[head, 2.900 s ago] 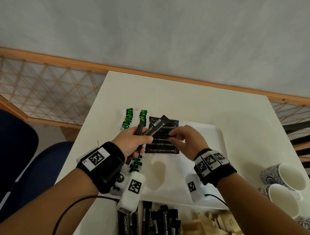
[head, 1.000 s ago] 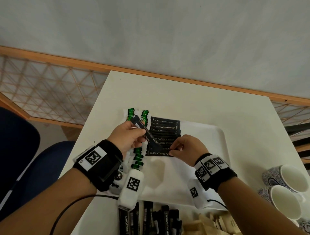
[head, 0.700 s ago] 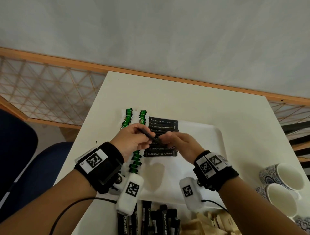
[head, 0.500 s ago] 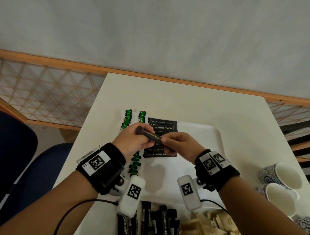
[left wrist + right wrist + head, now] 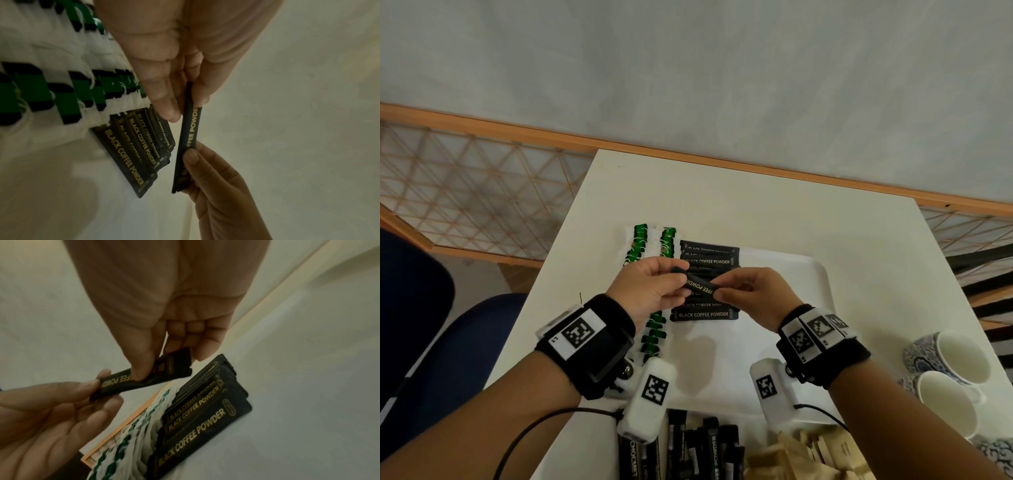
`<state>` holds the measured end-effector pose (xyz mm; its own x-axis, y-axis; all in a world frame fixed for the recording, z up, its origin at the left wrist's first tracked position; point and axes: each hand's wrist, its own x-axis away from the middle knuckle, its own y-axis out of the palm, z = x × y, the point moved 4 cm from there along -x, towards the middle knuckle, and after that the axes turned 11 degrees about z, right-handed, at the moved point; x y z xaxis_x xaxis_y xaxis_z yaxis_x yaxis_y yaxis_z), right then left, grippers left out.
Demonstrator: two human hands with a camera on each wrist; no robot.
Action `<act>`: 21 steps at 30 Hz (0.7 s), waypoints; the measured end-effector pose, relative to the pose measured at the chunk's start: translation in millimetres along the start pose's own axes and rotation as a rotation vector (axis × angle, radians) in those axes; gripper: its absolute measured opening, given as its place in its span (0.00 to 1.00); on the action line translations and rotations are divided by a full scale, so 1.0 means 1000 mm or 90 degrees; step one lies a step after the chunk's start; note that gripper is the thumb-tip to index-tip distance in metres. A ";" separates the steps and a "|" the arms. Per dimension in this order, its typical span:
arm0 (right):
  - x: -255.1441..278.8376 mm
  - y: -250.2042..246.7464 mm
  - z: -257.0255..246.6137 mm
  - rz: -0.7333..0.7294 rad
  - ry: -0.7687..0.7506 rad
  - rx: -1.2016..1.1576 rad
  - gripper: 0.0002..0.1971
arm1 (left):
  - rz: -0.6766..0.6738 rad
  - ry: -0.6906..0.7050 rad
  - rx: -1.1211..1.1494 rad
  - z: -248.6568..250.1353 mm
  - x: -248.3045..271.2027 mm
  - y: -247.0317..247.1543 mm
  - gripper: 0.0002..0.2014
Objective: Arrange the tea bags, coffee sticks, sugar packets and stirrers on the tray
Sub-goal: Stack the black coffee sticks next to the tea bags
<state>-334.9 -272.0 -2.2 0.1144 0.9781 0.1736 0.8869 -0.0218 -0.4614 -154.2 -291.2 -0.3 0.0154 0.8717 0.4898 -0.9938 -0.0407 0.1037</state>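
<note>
1. The left hand (image 5: 650,291) pinches one end of a black coffee stick (image 5: 699,285).
2. The right hand (image 5: 753,297) pinches the other end.
3. The stick hangs between both hands, above the row of coffee sticks (image 5: 709,313) on the white tray (image 5: 804,274).

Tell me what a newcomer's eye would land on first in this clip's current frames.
First, the black coffee stick pinched at its two ends by the left hand and the right hand, held above the white tray. Under it lies a neat overlapping row of coffee sticks, with green-tagged tea bags lined along their left.
</note>
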 end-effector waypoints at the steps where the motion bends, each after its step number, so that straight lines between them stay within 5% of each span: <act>1: 0.000 -0.002 0.001 -0.003 0.002 0.016 0.11 | 0.005 0.005 -0.006 0.000 0.000 0.000 0.08; 6: 0.001 -0.005 0.005 0.003 -0.015 0.134 0.05 | 0.022 0.014 -0.007 -0.001 -0.001 -0.002 0.10; 12: 0.003 -0.004 0.001 -0.001 0.158 -0.316 0.07 | -0.046 0.012 -0.150 -0.011 0.005 0.013 0.08; 16: 0.000 -0.012 0.000 0.045 0.083 -0.272 0.16 | -0.048 0.055 -0.223 -0.009 0.002 0.016 0.09; 21: -0.004 -0.033 0.007 0.040 0.024 -0.128 0.11 | -0.040 0.205 -0.448 -0.005 0.001 0.012 0.12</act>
<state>-367.3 -273.7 6.0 0.1857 0.9651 0.1849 0.9485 -0.1269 -0.2901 -166.4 -288.1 -2.9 0.1487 0.9653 0.2146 -0.8301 0.2398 -0.5034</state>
